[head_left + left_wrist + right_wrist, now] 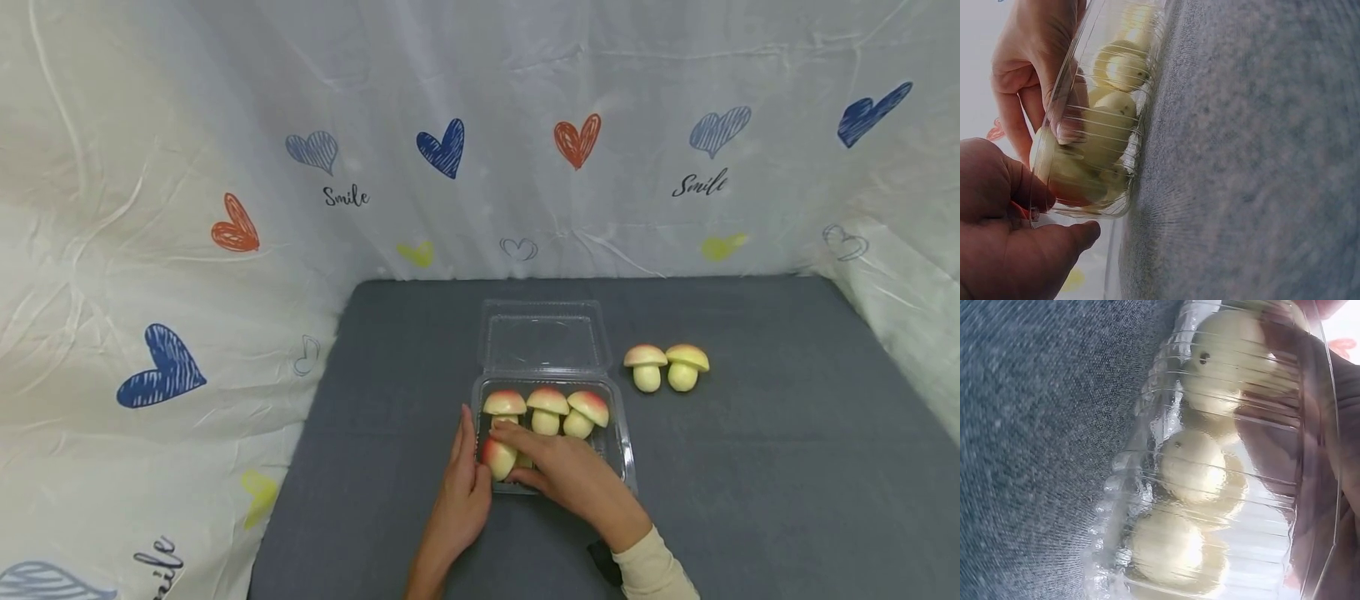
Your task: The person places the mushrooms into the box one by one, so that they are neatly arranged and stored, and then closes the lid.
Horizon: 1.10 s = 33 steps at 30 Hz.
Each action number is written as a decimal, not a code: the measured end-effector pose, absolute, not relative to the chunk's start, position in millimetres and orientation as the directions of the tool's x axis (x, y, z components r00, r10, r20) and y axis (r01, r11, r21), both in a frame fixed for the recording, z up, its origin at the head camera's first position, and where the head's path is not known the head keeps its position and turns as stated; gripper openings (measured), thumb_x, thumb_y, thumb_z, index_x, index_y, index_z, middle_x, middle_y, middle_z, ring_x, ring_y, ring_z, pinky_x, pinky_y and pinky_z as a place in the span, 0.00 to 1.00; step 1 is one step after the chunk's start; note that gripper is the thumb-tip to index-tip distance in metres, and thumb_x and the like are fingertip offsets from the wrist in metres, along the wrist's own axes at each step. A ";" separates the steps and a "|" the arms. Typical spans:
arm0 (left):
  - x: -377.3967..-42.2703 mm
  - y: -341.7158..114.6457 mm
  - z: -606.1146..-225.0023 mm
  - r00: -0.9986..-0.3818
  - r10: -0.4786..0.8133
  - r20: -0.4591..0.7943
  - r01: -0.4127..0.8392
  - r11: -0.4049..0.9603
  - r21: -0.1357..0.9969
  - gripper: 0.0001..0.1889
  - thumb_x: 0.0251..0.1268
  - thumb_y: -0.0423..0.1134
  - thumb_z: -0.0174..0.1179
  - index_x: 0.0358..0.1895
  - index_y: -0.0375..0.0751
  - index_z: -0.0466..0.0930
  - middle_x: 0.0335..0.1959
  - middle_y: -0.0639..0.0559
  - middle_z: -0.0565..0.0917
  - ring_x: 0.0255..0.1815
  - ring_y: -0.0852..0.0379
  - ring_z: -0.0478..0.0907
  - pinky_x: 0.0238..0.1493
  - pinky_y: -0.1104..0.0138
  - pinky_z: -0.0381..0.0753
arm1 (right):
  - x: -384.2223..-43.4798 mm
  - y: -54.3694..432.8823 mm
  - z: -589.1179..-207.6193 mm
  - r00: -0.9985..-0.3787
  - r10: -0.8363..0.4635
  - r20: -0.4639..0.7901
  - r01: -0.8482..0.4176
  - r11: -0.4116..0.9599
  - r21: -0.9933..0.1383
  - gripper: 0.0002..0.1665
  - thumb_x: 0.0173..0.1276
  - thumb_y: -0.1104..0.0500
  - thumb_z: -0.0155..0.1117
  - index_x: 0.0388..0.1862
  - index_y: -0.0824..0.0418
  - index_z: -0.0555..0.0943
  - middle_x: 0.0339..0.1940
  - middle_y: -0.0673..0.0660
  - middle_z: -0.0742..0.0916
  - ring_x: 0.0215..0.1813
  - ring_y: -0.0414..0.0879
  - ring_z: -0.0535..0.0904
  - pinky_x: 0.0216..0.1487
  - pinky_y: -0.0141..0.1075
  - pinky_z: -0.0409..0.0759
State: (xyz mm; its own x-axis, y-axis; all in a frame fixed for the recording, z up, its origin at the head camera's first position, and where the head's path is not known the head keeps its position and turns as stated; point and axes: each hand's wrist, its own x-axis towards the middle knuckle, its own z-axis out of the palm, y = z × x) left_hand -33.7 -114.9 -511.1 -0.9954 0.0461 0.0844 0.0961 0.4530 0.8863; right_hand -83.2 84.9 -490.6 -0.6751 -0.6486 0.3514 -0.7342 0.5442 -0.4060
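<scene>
A clear plastic clamshell box (626, 454) lies on the table with its lid folded back. Three toy mushrooms (547, 402) with red-and-yellow caps stand along its far side. At the near left corner, my right hand (573, 475) reaches over the box and holds another toy mushroom (498, 460) between thumb and fingers; that mushroom lies tilted, partly covered by the hand. My left hand (459, 504) grips the box's left rim, thumb at the rim and fingers outside. Through the box wall in the right wrist view, pale mushroom stems (1192, 465) show.
Two more toy mushrooms (666, 367) stand side by side on the grey tablecloth (757, 492), right of the box. The transparent lid (546, 337) lies behind the box. A white curtain (517, 200) with printed hearts hangs at the back and sides.
</scene>
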 end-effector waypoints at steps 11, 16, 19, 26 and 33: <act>-34.5 -113.9 -512.3 -0.994 0.054 0.097 0.110 0.441 0.891 0.43 0.74 0.22 0.46 0.88 0.42 0.37 0.88 0.41 0.44 0.86 0.48 0.47 0.80 0.53 0.53 | -83.3 83.8 -491.6 -0.683 -0.644 0.345 -0.729 0.575 -0.370 0.39 0.63 0.46 0.79 0.74 0.48 0.80 0.59 0.45 0.90 0.30 0.35 0.84 0.36 0.37 0.83; -34.8 -114.6 -513.4 -0.993 0.059 0.100 0.116 0.450 0.886 0.43 0.75 0.22 0.45 0.88 0.40 0.36 0.88 0.39 0.44 0.86 0.47 0.46 0.81 0.54 0.53 | -83.6 83.4 -492.1 -0.685 -0.646 0.336 -0.727 0.578 -0.370 0.39 0.63 0.45 0.78 0.73 0.47 0.80 0.57 0.44 0.90 0.30 0.34 0.84 0.35 0.36 0.82; -34.5 -115.1 -513.2 -0.995 0.061 0.082 0.101 0.445 0.890 0.43 0.76 0.23 0.45 0.88 0.40 0.36 0.88 0.41 0.43 0.86 0.49 0.46 0.80 0.53 0.54 | -83.5 83.0 -492.1 -0.683 -0.648 0.338 -0.730 0.580 -0.362 0.39 0.63 0.45 0.78 0.73 0.47 0.80 0.61 0.44 0.89 0.32 0.34 0.85 0.36 0.36 0.83; -33.9 -114.9 -512.3 -0.996 0.063 0.060 0.082 0.441 0.894 0.44 0.77 0.25 0.45 0.88 0.47 0.34 0.89 0.43 0.42 0.86 0.53 0.47 0.80 0.53 0.55 | -82.5 82.0 -490.9 -0.685 -0.657 0.314 -0.727 0.596 -0.340 0.38 0.65 0.43 0.76 0.74 0.45 0.80 0.70 0.42 0.84 0.45 0.37 0.89 0.42 0.35 0.85; -34.4 -114.8 -511.4 -0.997 0.065 0.046 0.070 0.429 0.900 0.44 0.77 0.25 0.45 0.88 0.47 0.34 0.89 0.44 0.42 0.84 0.55 0.50 0.80 0.56 0.55 | -82.4 81.9 -490.1 -0.687 -0.661 0.300 -0.725 0.601 -0.337 0.39 0.65 0.44 0.76 0.75 0.46 0.79 0.71 0.45 0.84 0.55 0.40 0.88 0.47 0.37 0.85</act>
State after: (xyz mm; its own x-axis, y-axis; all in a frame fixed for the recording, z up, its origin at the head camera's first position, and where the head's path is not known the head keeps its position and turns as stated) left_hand -34.4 -114.8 -511.4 -0.9968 0.0653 0.0463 0.0699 0.4294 0.9004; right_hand -82.4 81.9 -490.1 -0.6873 -0.6614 0.3002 -0.7251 0.6006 -0.3368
